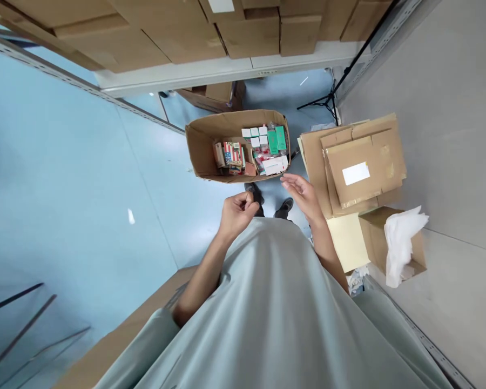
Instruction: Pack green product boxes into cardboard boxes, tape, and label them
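My left hand (238, 213) is curled into a loose fist in front of my body, and nothing sticks out of it. To its right, my right hand (302, 195) has its fingers stretched out and holds nothing visible. Just beyond both hands stands an open cardboard box (202, 146). Inside, on the left, is a small box with a flag pattern (233, 153) among other small packs. Green boxes (276, 139), small white boxes (255, 136) and a flat white box (275, 165) lie on the right side. My right fingertips are near the box's front right corner.
Flattened cardboard (372, 162) is stacked on the right. An open carton (375, 237) with white packing material (403, 243) stands nearer me. Ahead, a metal shelf (178, 78) bears large cartons (178, 32). A black tripod stand (330, 98) is at the back right.
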### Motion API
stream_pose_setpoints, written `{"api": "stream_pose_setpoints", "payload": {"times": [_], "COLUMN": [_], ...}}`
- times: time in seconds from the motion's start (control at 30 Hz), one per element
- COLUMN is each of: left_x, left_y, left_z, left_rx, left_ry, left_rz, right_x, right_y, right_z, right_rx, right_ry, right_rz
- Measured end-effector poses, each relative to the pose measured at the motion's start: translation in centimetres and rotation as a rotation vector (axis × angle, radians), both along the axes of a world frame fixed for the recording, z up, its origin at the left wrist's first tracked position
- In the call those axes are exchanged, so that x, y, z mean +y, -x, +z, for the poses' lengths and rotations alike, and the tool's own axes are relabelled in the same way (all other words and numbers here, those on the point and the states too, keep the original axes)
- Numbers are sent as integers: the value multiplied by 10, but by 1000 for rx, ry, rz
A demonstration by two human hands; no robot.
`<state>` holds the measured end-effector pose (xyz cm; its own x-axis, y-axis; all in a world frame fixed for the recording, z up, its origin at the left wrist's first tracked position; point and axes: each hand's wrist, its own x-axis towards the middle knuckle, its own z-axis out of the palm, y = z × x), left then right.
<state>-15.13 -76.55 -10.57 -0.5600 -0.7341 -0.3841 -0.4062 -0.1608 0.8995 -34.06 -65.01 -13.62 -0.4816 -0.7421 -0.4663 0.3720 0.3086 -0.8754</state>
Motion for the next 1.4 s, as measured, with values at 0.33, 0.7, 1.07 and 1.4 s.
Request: {"api": "stream_pose_setpoints", "payload": {"times": [0.33,0.7,1.07,1.4], "left_x": [-112,-245,-359,-346], "left_y": [-29,-66,-16,-3], "left_z": [-35,-128,-305,-542], "left_rx": [21,-303,-691,-718], "left_ry": [-155,-181,49,-62], "left_rz": [-7,50,-89,-108], "right_x": [-116,-250,-382,-468], "right_y": [-30,-35,-7,2], "right_z": [-18,-96,-300,-530], "right_rx": [51,432,911,1136], "right_ry": [-146,-373,-554,-589], "right_rz": [143,560,1100,1196]}}
